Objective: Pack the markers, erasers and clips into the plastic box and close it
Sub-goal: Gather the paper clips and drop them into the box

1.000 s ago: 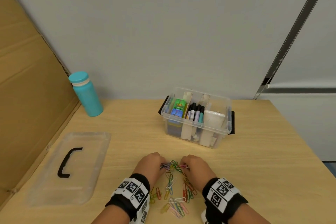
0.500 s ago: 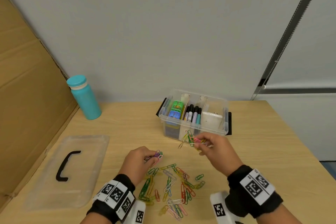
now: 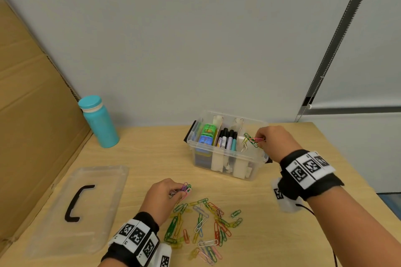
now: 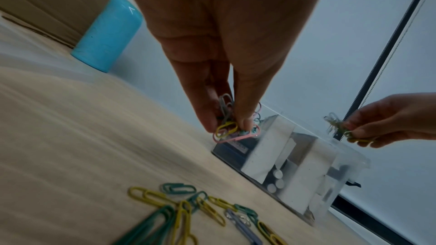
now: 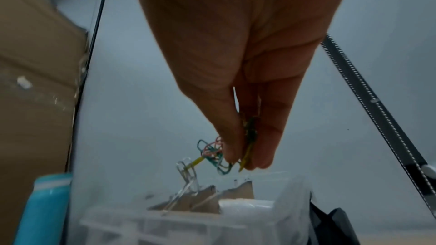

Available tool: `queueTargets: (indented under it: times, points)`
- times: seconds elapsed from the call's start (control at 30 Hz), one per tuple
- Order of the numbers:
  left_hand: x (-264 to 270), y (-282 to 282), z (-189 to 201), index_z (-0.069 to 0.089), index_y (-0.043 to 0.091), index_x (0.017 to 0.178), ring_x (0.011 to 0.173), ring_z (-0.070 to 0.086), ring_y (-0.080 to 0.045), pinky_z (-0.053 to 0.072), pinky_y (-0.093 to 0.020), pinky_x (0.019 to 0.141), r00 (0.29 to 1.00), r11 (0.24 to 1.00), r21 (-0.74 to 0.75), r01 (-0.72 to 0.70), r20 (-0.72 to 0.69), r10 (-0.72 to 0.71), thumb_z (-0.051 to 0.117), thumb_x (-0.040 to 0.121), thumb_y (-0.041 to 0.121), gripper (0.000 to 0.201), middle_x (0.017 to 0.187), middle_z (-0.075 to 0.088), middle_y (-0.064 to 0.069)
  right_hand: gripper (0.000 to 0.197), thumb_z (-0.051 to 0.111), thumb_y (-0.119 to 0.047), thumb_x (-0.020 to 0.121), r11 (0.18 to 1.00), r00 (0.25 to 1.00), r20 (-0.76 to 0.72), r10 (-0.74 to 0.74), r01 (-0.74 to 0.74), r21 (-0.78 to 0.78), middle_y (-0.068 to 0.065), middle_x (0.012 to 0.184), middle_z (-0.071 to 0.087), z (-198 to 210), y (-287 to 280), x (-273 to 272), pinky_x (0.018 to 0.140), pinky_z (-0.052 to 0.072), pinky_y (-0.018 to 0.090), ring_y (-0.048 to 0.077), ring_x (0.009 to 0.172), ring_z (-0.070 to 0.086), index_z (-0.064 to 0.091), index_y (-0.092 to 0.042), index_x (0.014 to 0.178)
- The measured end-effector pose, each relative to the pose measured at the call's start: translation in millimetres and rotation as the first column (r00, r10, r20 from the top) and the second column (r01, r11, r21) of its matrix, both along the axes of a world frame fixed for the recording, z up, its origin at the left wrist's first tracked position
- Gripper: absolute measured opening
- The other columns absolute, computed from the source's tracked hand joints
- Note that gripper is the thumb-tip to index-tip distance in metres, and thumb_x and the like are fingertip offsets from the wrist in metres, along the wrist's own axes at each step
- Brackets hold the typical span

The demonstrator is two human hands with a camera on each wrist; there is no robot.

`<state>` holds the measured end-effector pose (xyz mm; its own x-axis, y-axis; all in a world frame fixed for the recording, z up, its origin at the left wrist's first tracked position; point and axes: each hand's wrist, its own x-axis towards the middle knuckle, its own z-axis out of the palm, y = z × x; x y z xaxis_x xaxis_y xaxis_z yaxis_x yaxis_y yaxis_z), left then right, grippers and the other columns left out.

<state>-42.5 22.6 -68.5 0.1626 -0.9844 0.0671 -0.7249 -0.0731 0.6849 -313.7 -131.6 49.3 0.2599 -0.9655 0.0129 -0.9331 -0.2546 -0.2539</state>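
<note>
The clear plastic box stands open at the back middle of the table, holding markers and erasers. My right hand hovers over the box's right end and pinches a bunch of coloured paper clips between thumb and fingers. My left hand is low over the table and pinches a second bunch of clips. Several loose clips lie scattered on the table between my wrists. The box's clear lid with its black handle lies flat at the left.
A teal bottle stands at the back left beside a leaning cardboard sheet. The wall runs right behind the box. The table's right edge is close to my right forearm.
Both hands lifted clips from the pile. My right hand has carried its bunch up and right to over the box; my left hand has drawn left with its own bunch.
</note>
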Motion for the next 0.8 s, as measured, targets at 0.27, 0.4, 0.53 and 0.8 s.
queueTargets:
  times: [0.27, 0.4, 0.53, 0.8]
  points:
    - [-2, 7, 2, 0.074, 0.025, 0.098, 0.082, 0.061, -0.001, 0.048, -0.013, 0.078, 1.000, 1.000, 0.007, 0.013, -0.020, -0.013, 0.068, 0.085, 0.022, 0.015, 0.087, 0.065, 0.010, 0.030, 0.058, -0.007, 0.090, 0.972, 0.932, -0.337, 0.136, -0.059, 0.229, 0.011, 0.121, 0.063, -6, -30, 44, 0.092, 0.049, 0.030, 0.025, 0.110, 0.061, 0.062, -0.006, 0.120]
    - [-3, 10, 3, 0.074, 0.029, 0.098, 0.084, 0.060, 0.000, 0.050, -0.018, 0.080, 1.000, 1.000, 0.007, 0.018, -0.022, -0.018, 0.068, 0.086, 0.025, 0.014, 0.087, 0.065, 0.012, 0.034, 0.052, -0.006, 0.093, 0.969, 0.971, -0.207, 0.119, -0.068, 0.237, 0.007, 0.126, 0.060, -10, -27, 40, 0.100, 0.046, 0.030, 0.021, 0.114, 0.058, 0.059, -0.013, 0.125]
    - [-6, 12, 6, 0.073, 0.031, 0.098, 0.082, 0.060, 0.001, 0.045, -0.006, 0.072, 0.999, 0.999, 0.026, 0.020, -0.042, -0.019, 0.067, 0.086, 0.026, 0.014, 0.088, 0.064, 0.014, 0.024, 0.046, -0.018, 0.097, 0.996, 0.979, 0.188, 0.077, -0.066, -0.066, -0.001, 0.112, 0.066, -29, 10, 7, 0.087, 0.049, 0.024, 0.011, 0.095, 0.060, 0.063, -0.019, 0.114]
    - [-45, -27, 50, 0.073, 0.030, 0.099, 0.082, 0.059, 0.001, 0.052, -0.016, 0.076, 0.990, 0.982, -0.147, 0.116, -0.065, -0.126, 0.067, 0.085, 0.027, 0.015, 0.086, 0.063, 0.015, 0.058, 0.027, -0.044, 0.097, 0.976, 0.963, 0.263, 0.061, -0.003, -0.218, -0.009, 0.156, 0.020, -102, 63, -25, 0.114, 0.029, 0.029, 0.007, 0.140, 0.026, 0.020, -0.022, 0.150]
